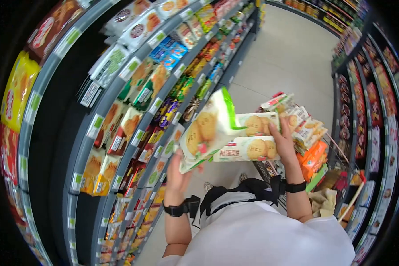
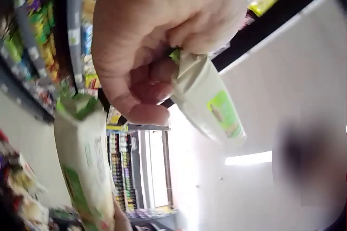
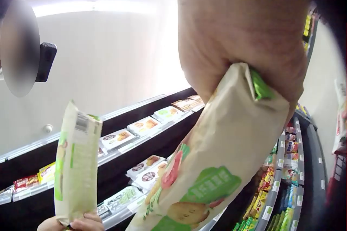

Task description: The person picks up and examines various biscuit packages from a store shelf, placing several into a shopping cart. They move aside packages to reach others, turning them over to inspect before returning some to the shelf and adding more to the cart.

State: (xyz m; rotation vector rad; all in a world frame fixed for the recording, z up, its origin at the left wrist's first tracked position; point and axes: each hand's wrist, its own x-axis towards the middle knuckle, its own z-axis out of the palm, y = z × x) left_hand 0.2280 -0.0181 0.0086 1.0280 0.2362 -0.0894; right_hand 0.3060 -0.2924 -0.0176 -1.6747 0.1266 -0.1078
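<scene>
The left hand [image 1: 178, 174] grips the lower end of a white and green biscuit bag [image 1: 205, 128], which is tilted in front of the shelves. In the left wrist view that hand [image 2: 162, 41] has its fingers curled round the bag's end [image 2: 209, 98]. The right hand [image 1: 286, 144] holds the right end of a cream biscuit pack [image 1: 246, 149] printed with round biscuits, its left end partly behind the bag. The right wrist view has the right hand [image 3: 244, 36] closed on the pack's end [image 3: 217, 155], with the other bag [image 3: 78, 160] upright at the left.
Shelves of packaged snacks [image 1: 133, 93] rise along the left, with more shelves [image 1: 368, 102] at the right. A cart [image 1: 341, 155] loaded with packets [image 1: 312, 159] stands beside the person's right arm. Tiled floor [image 1: 279, 57] runs between the shelves.
</scene>
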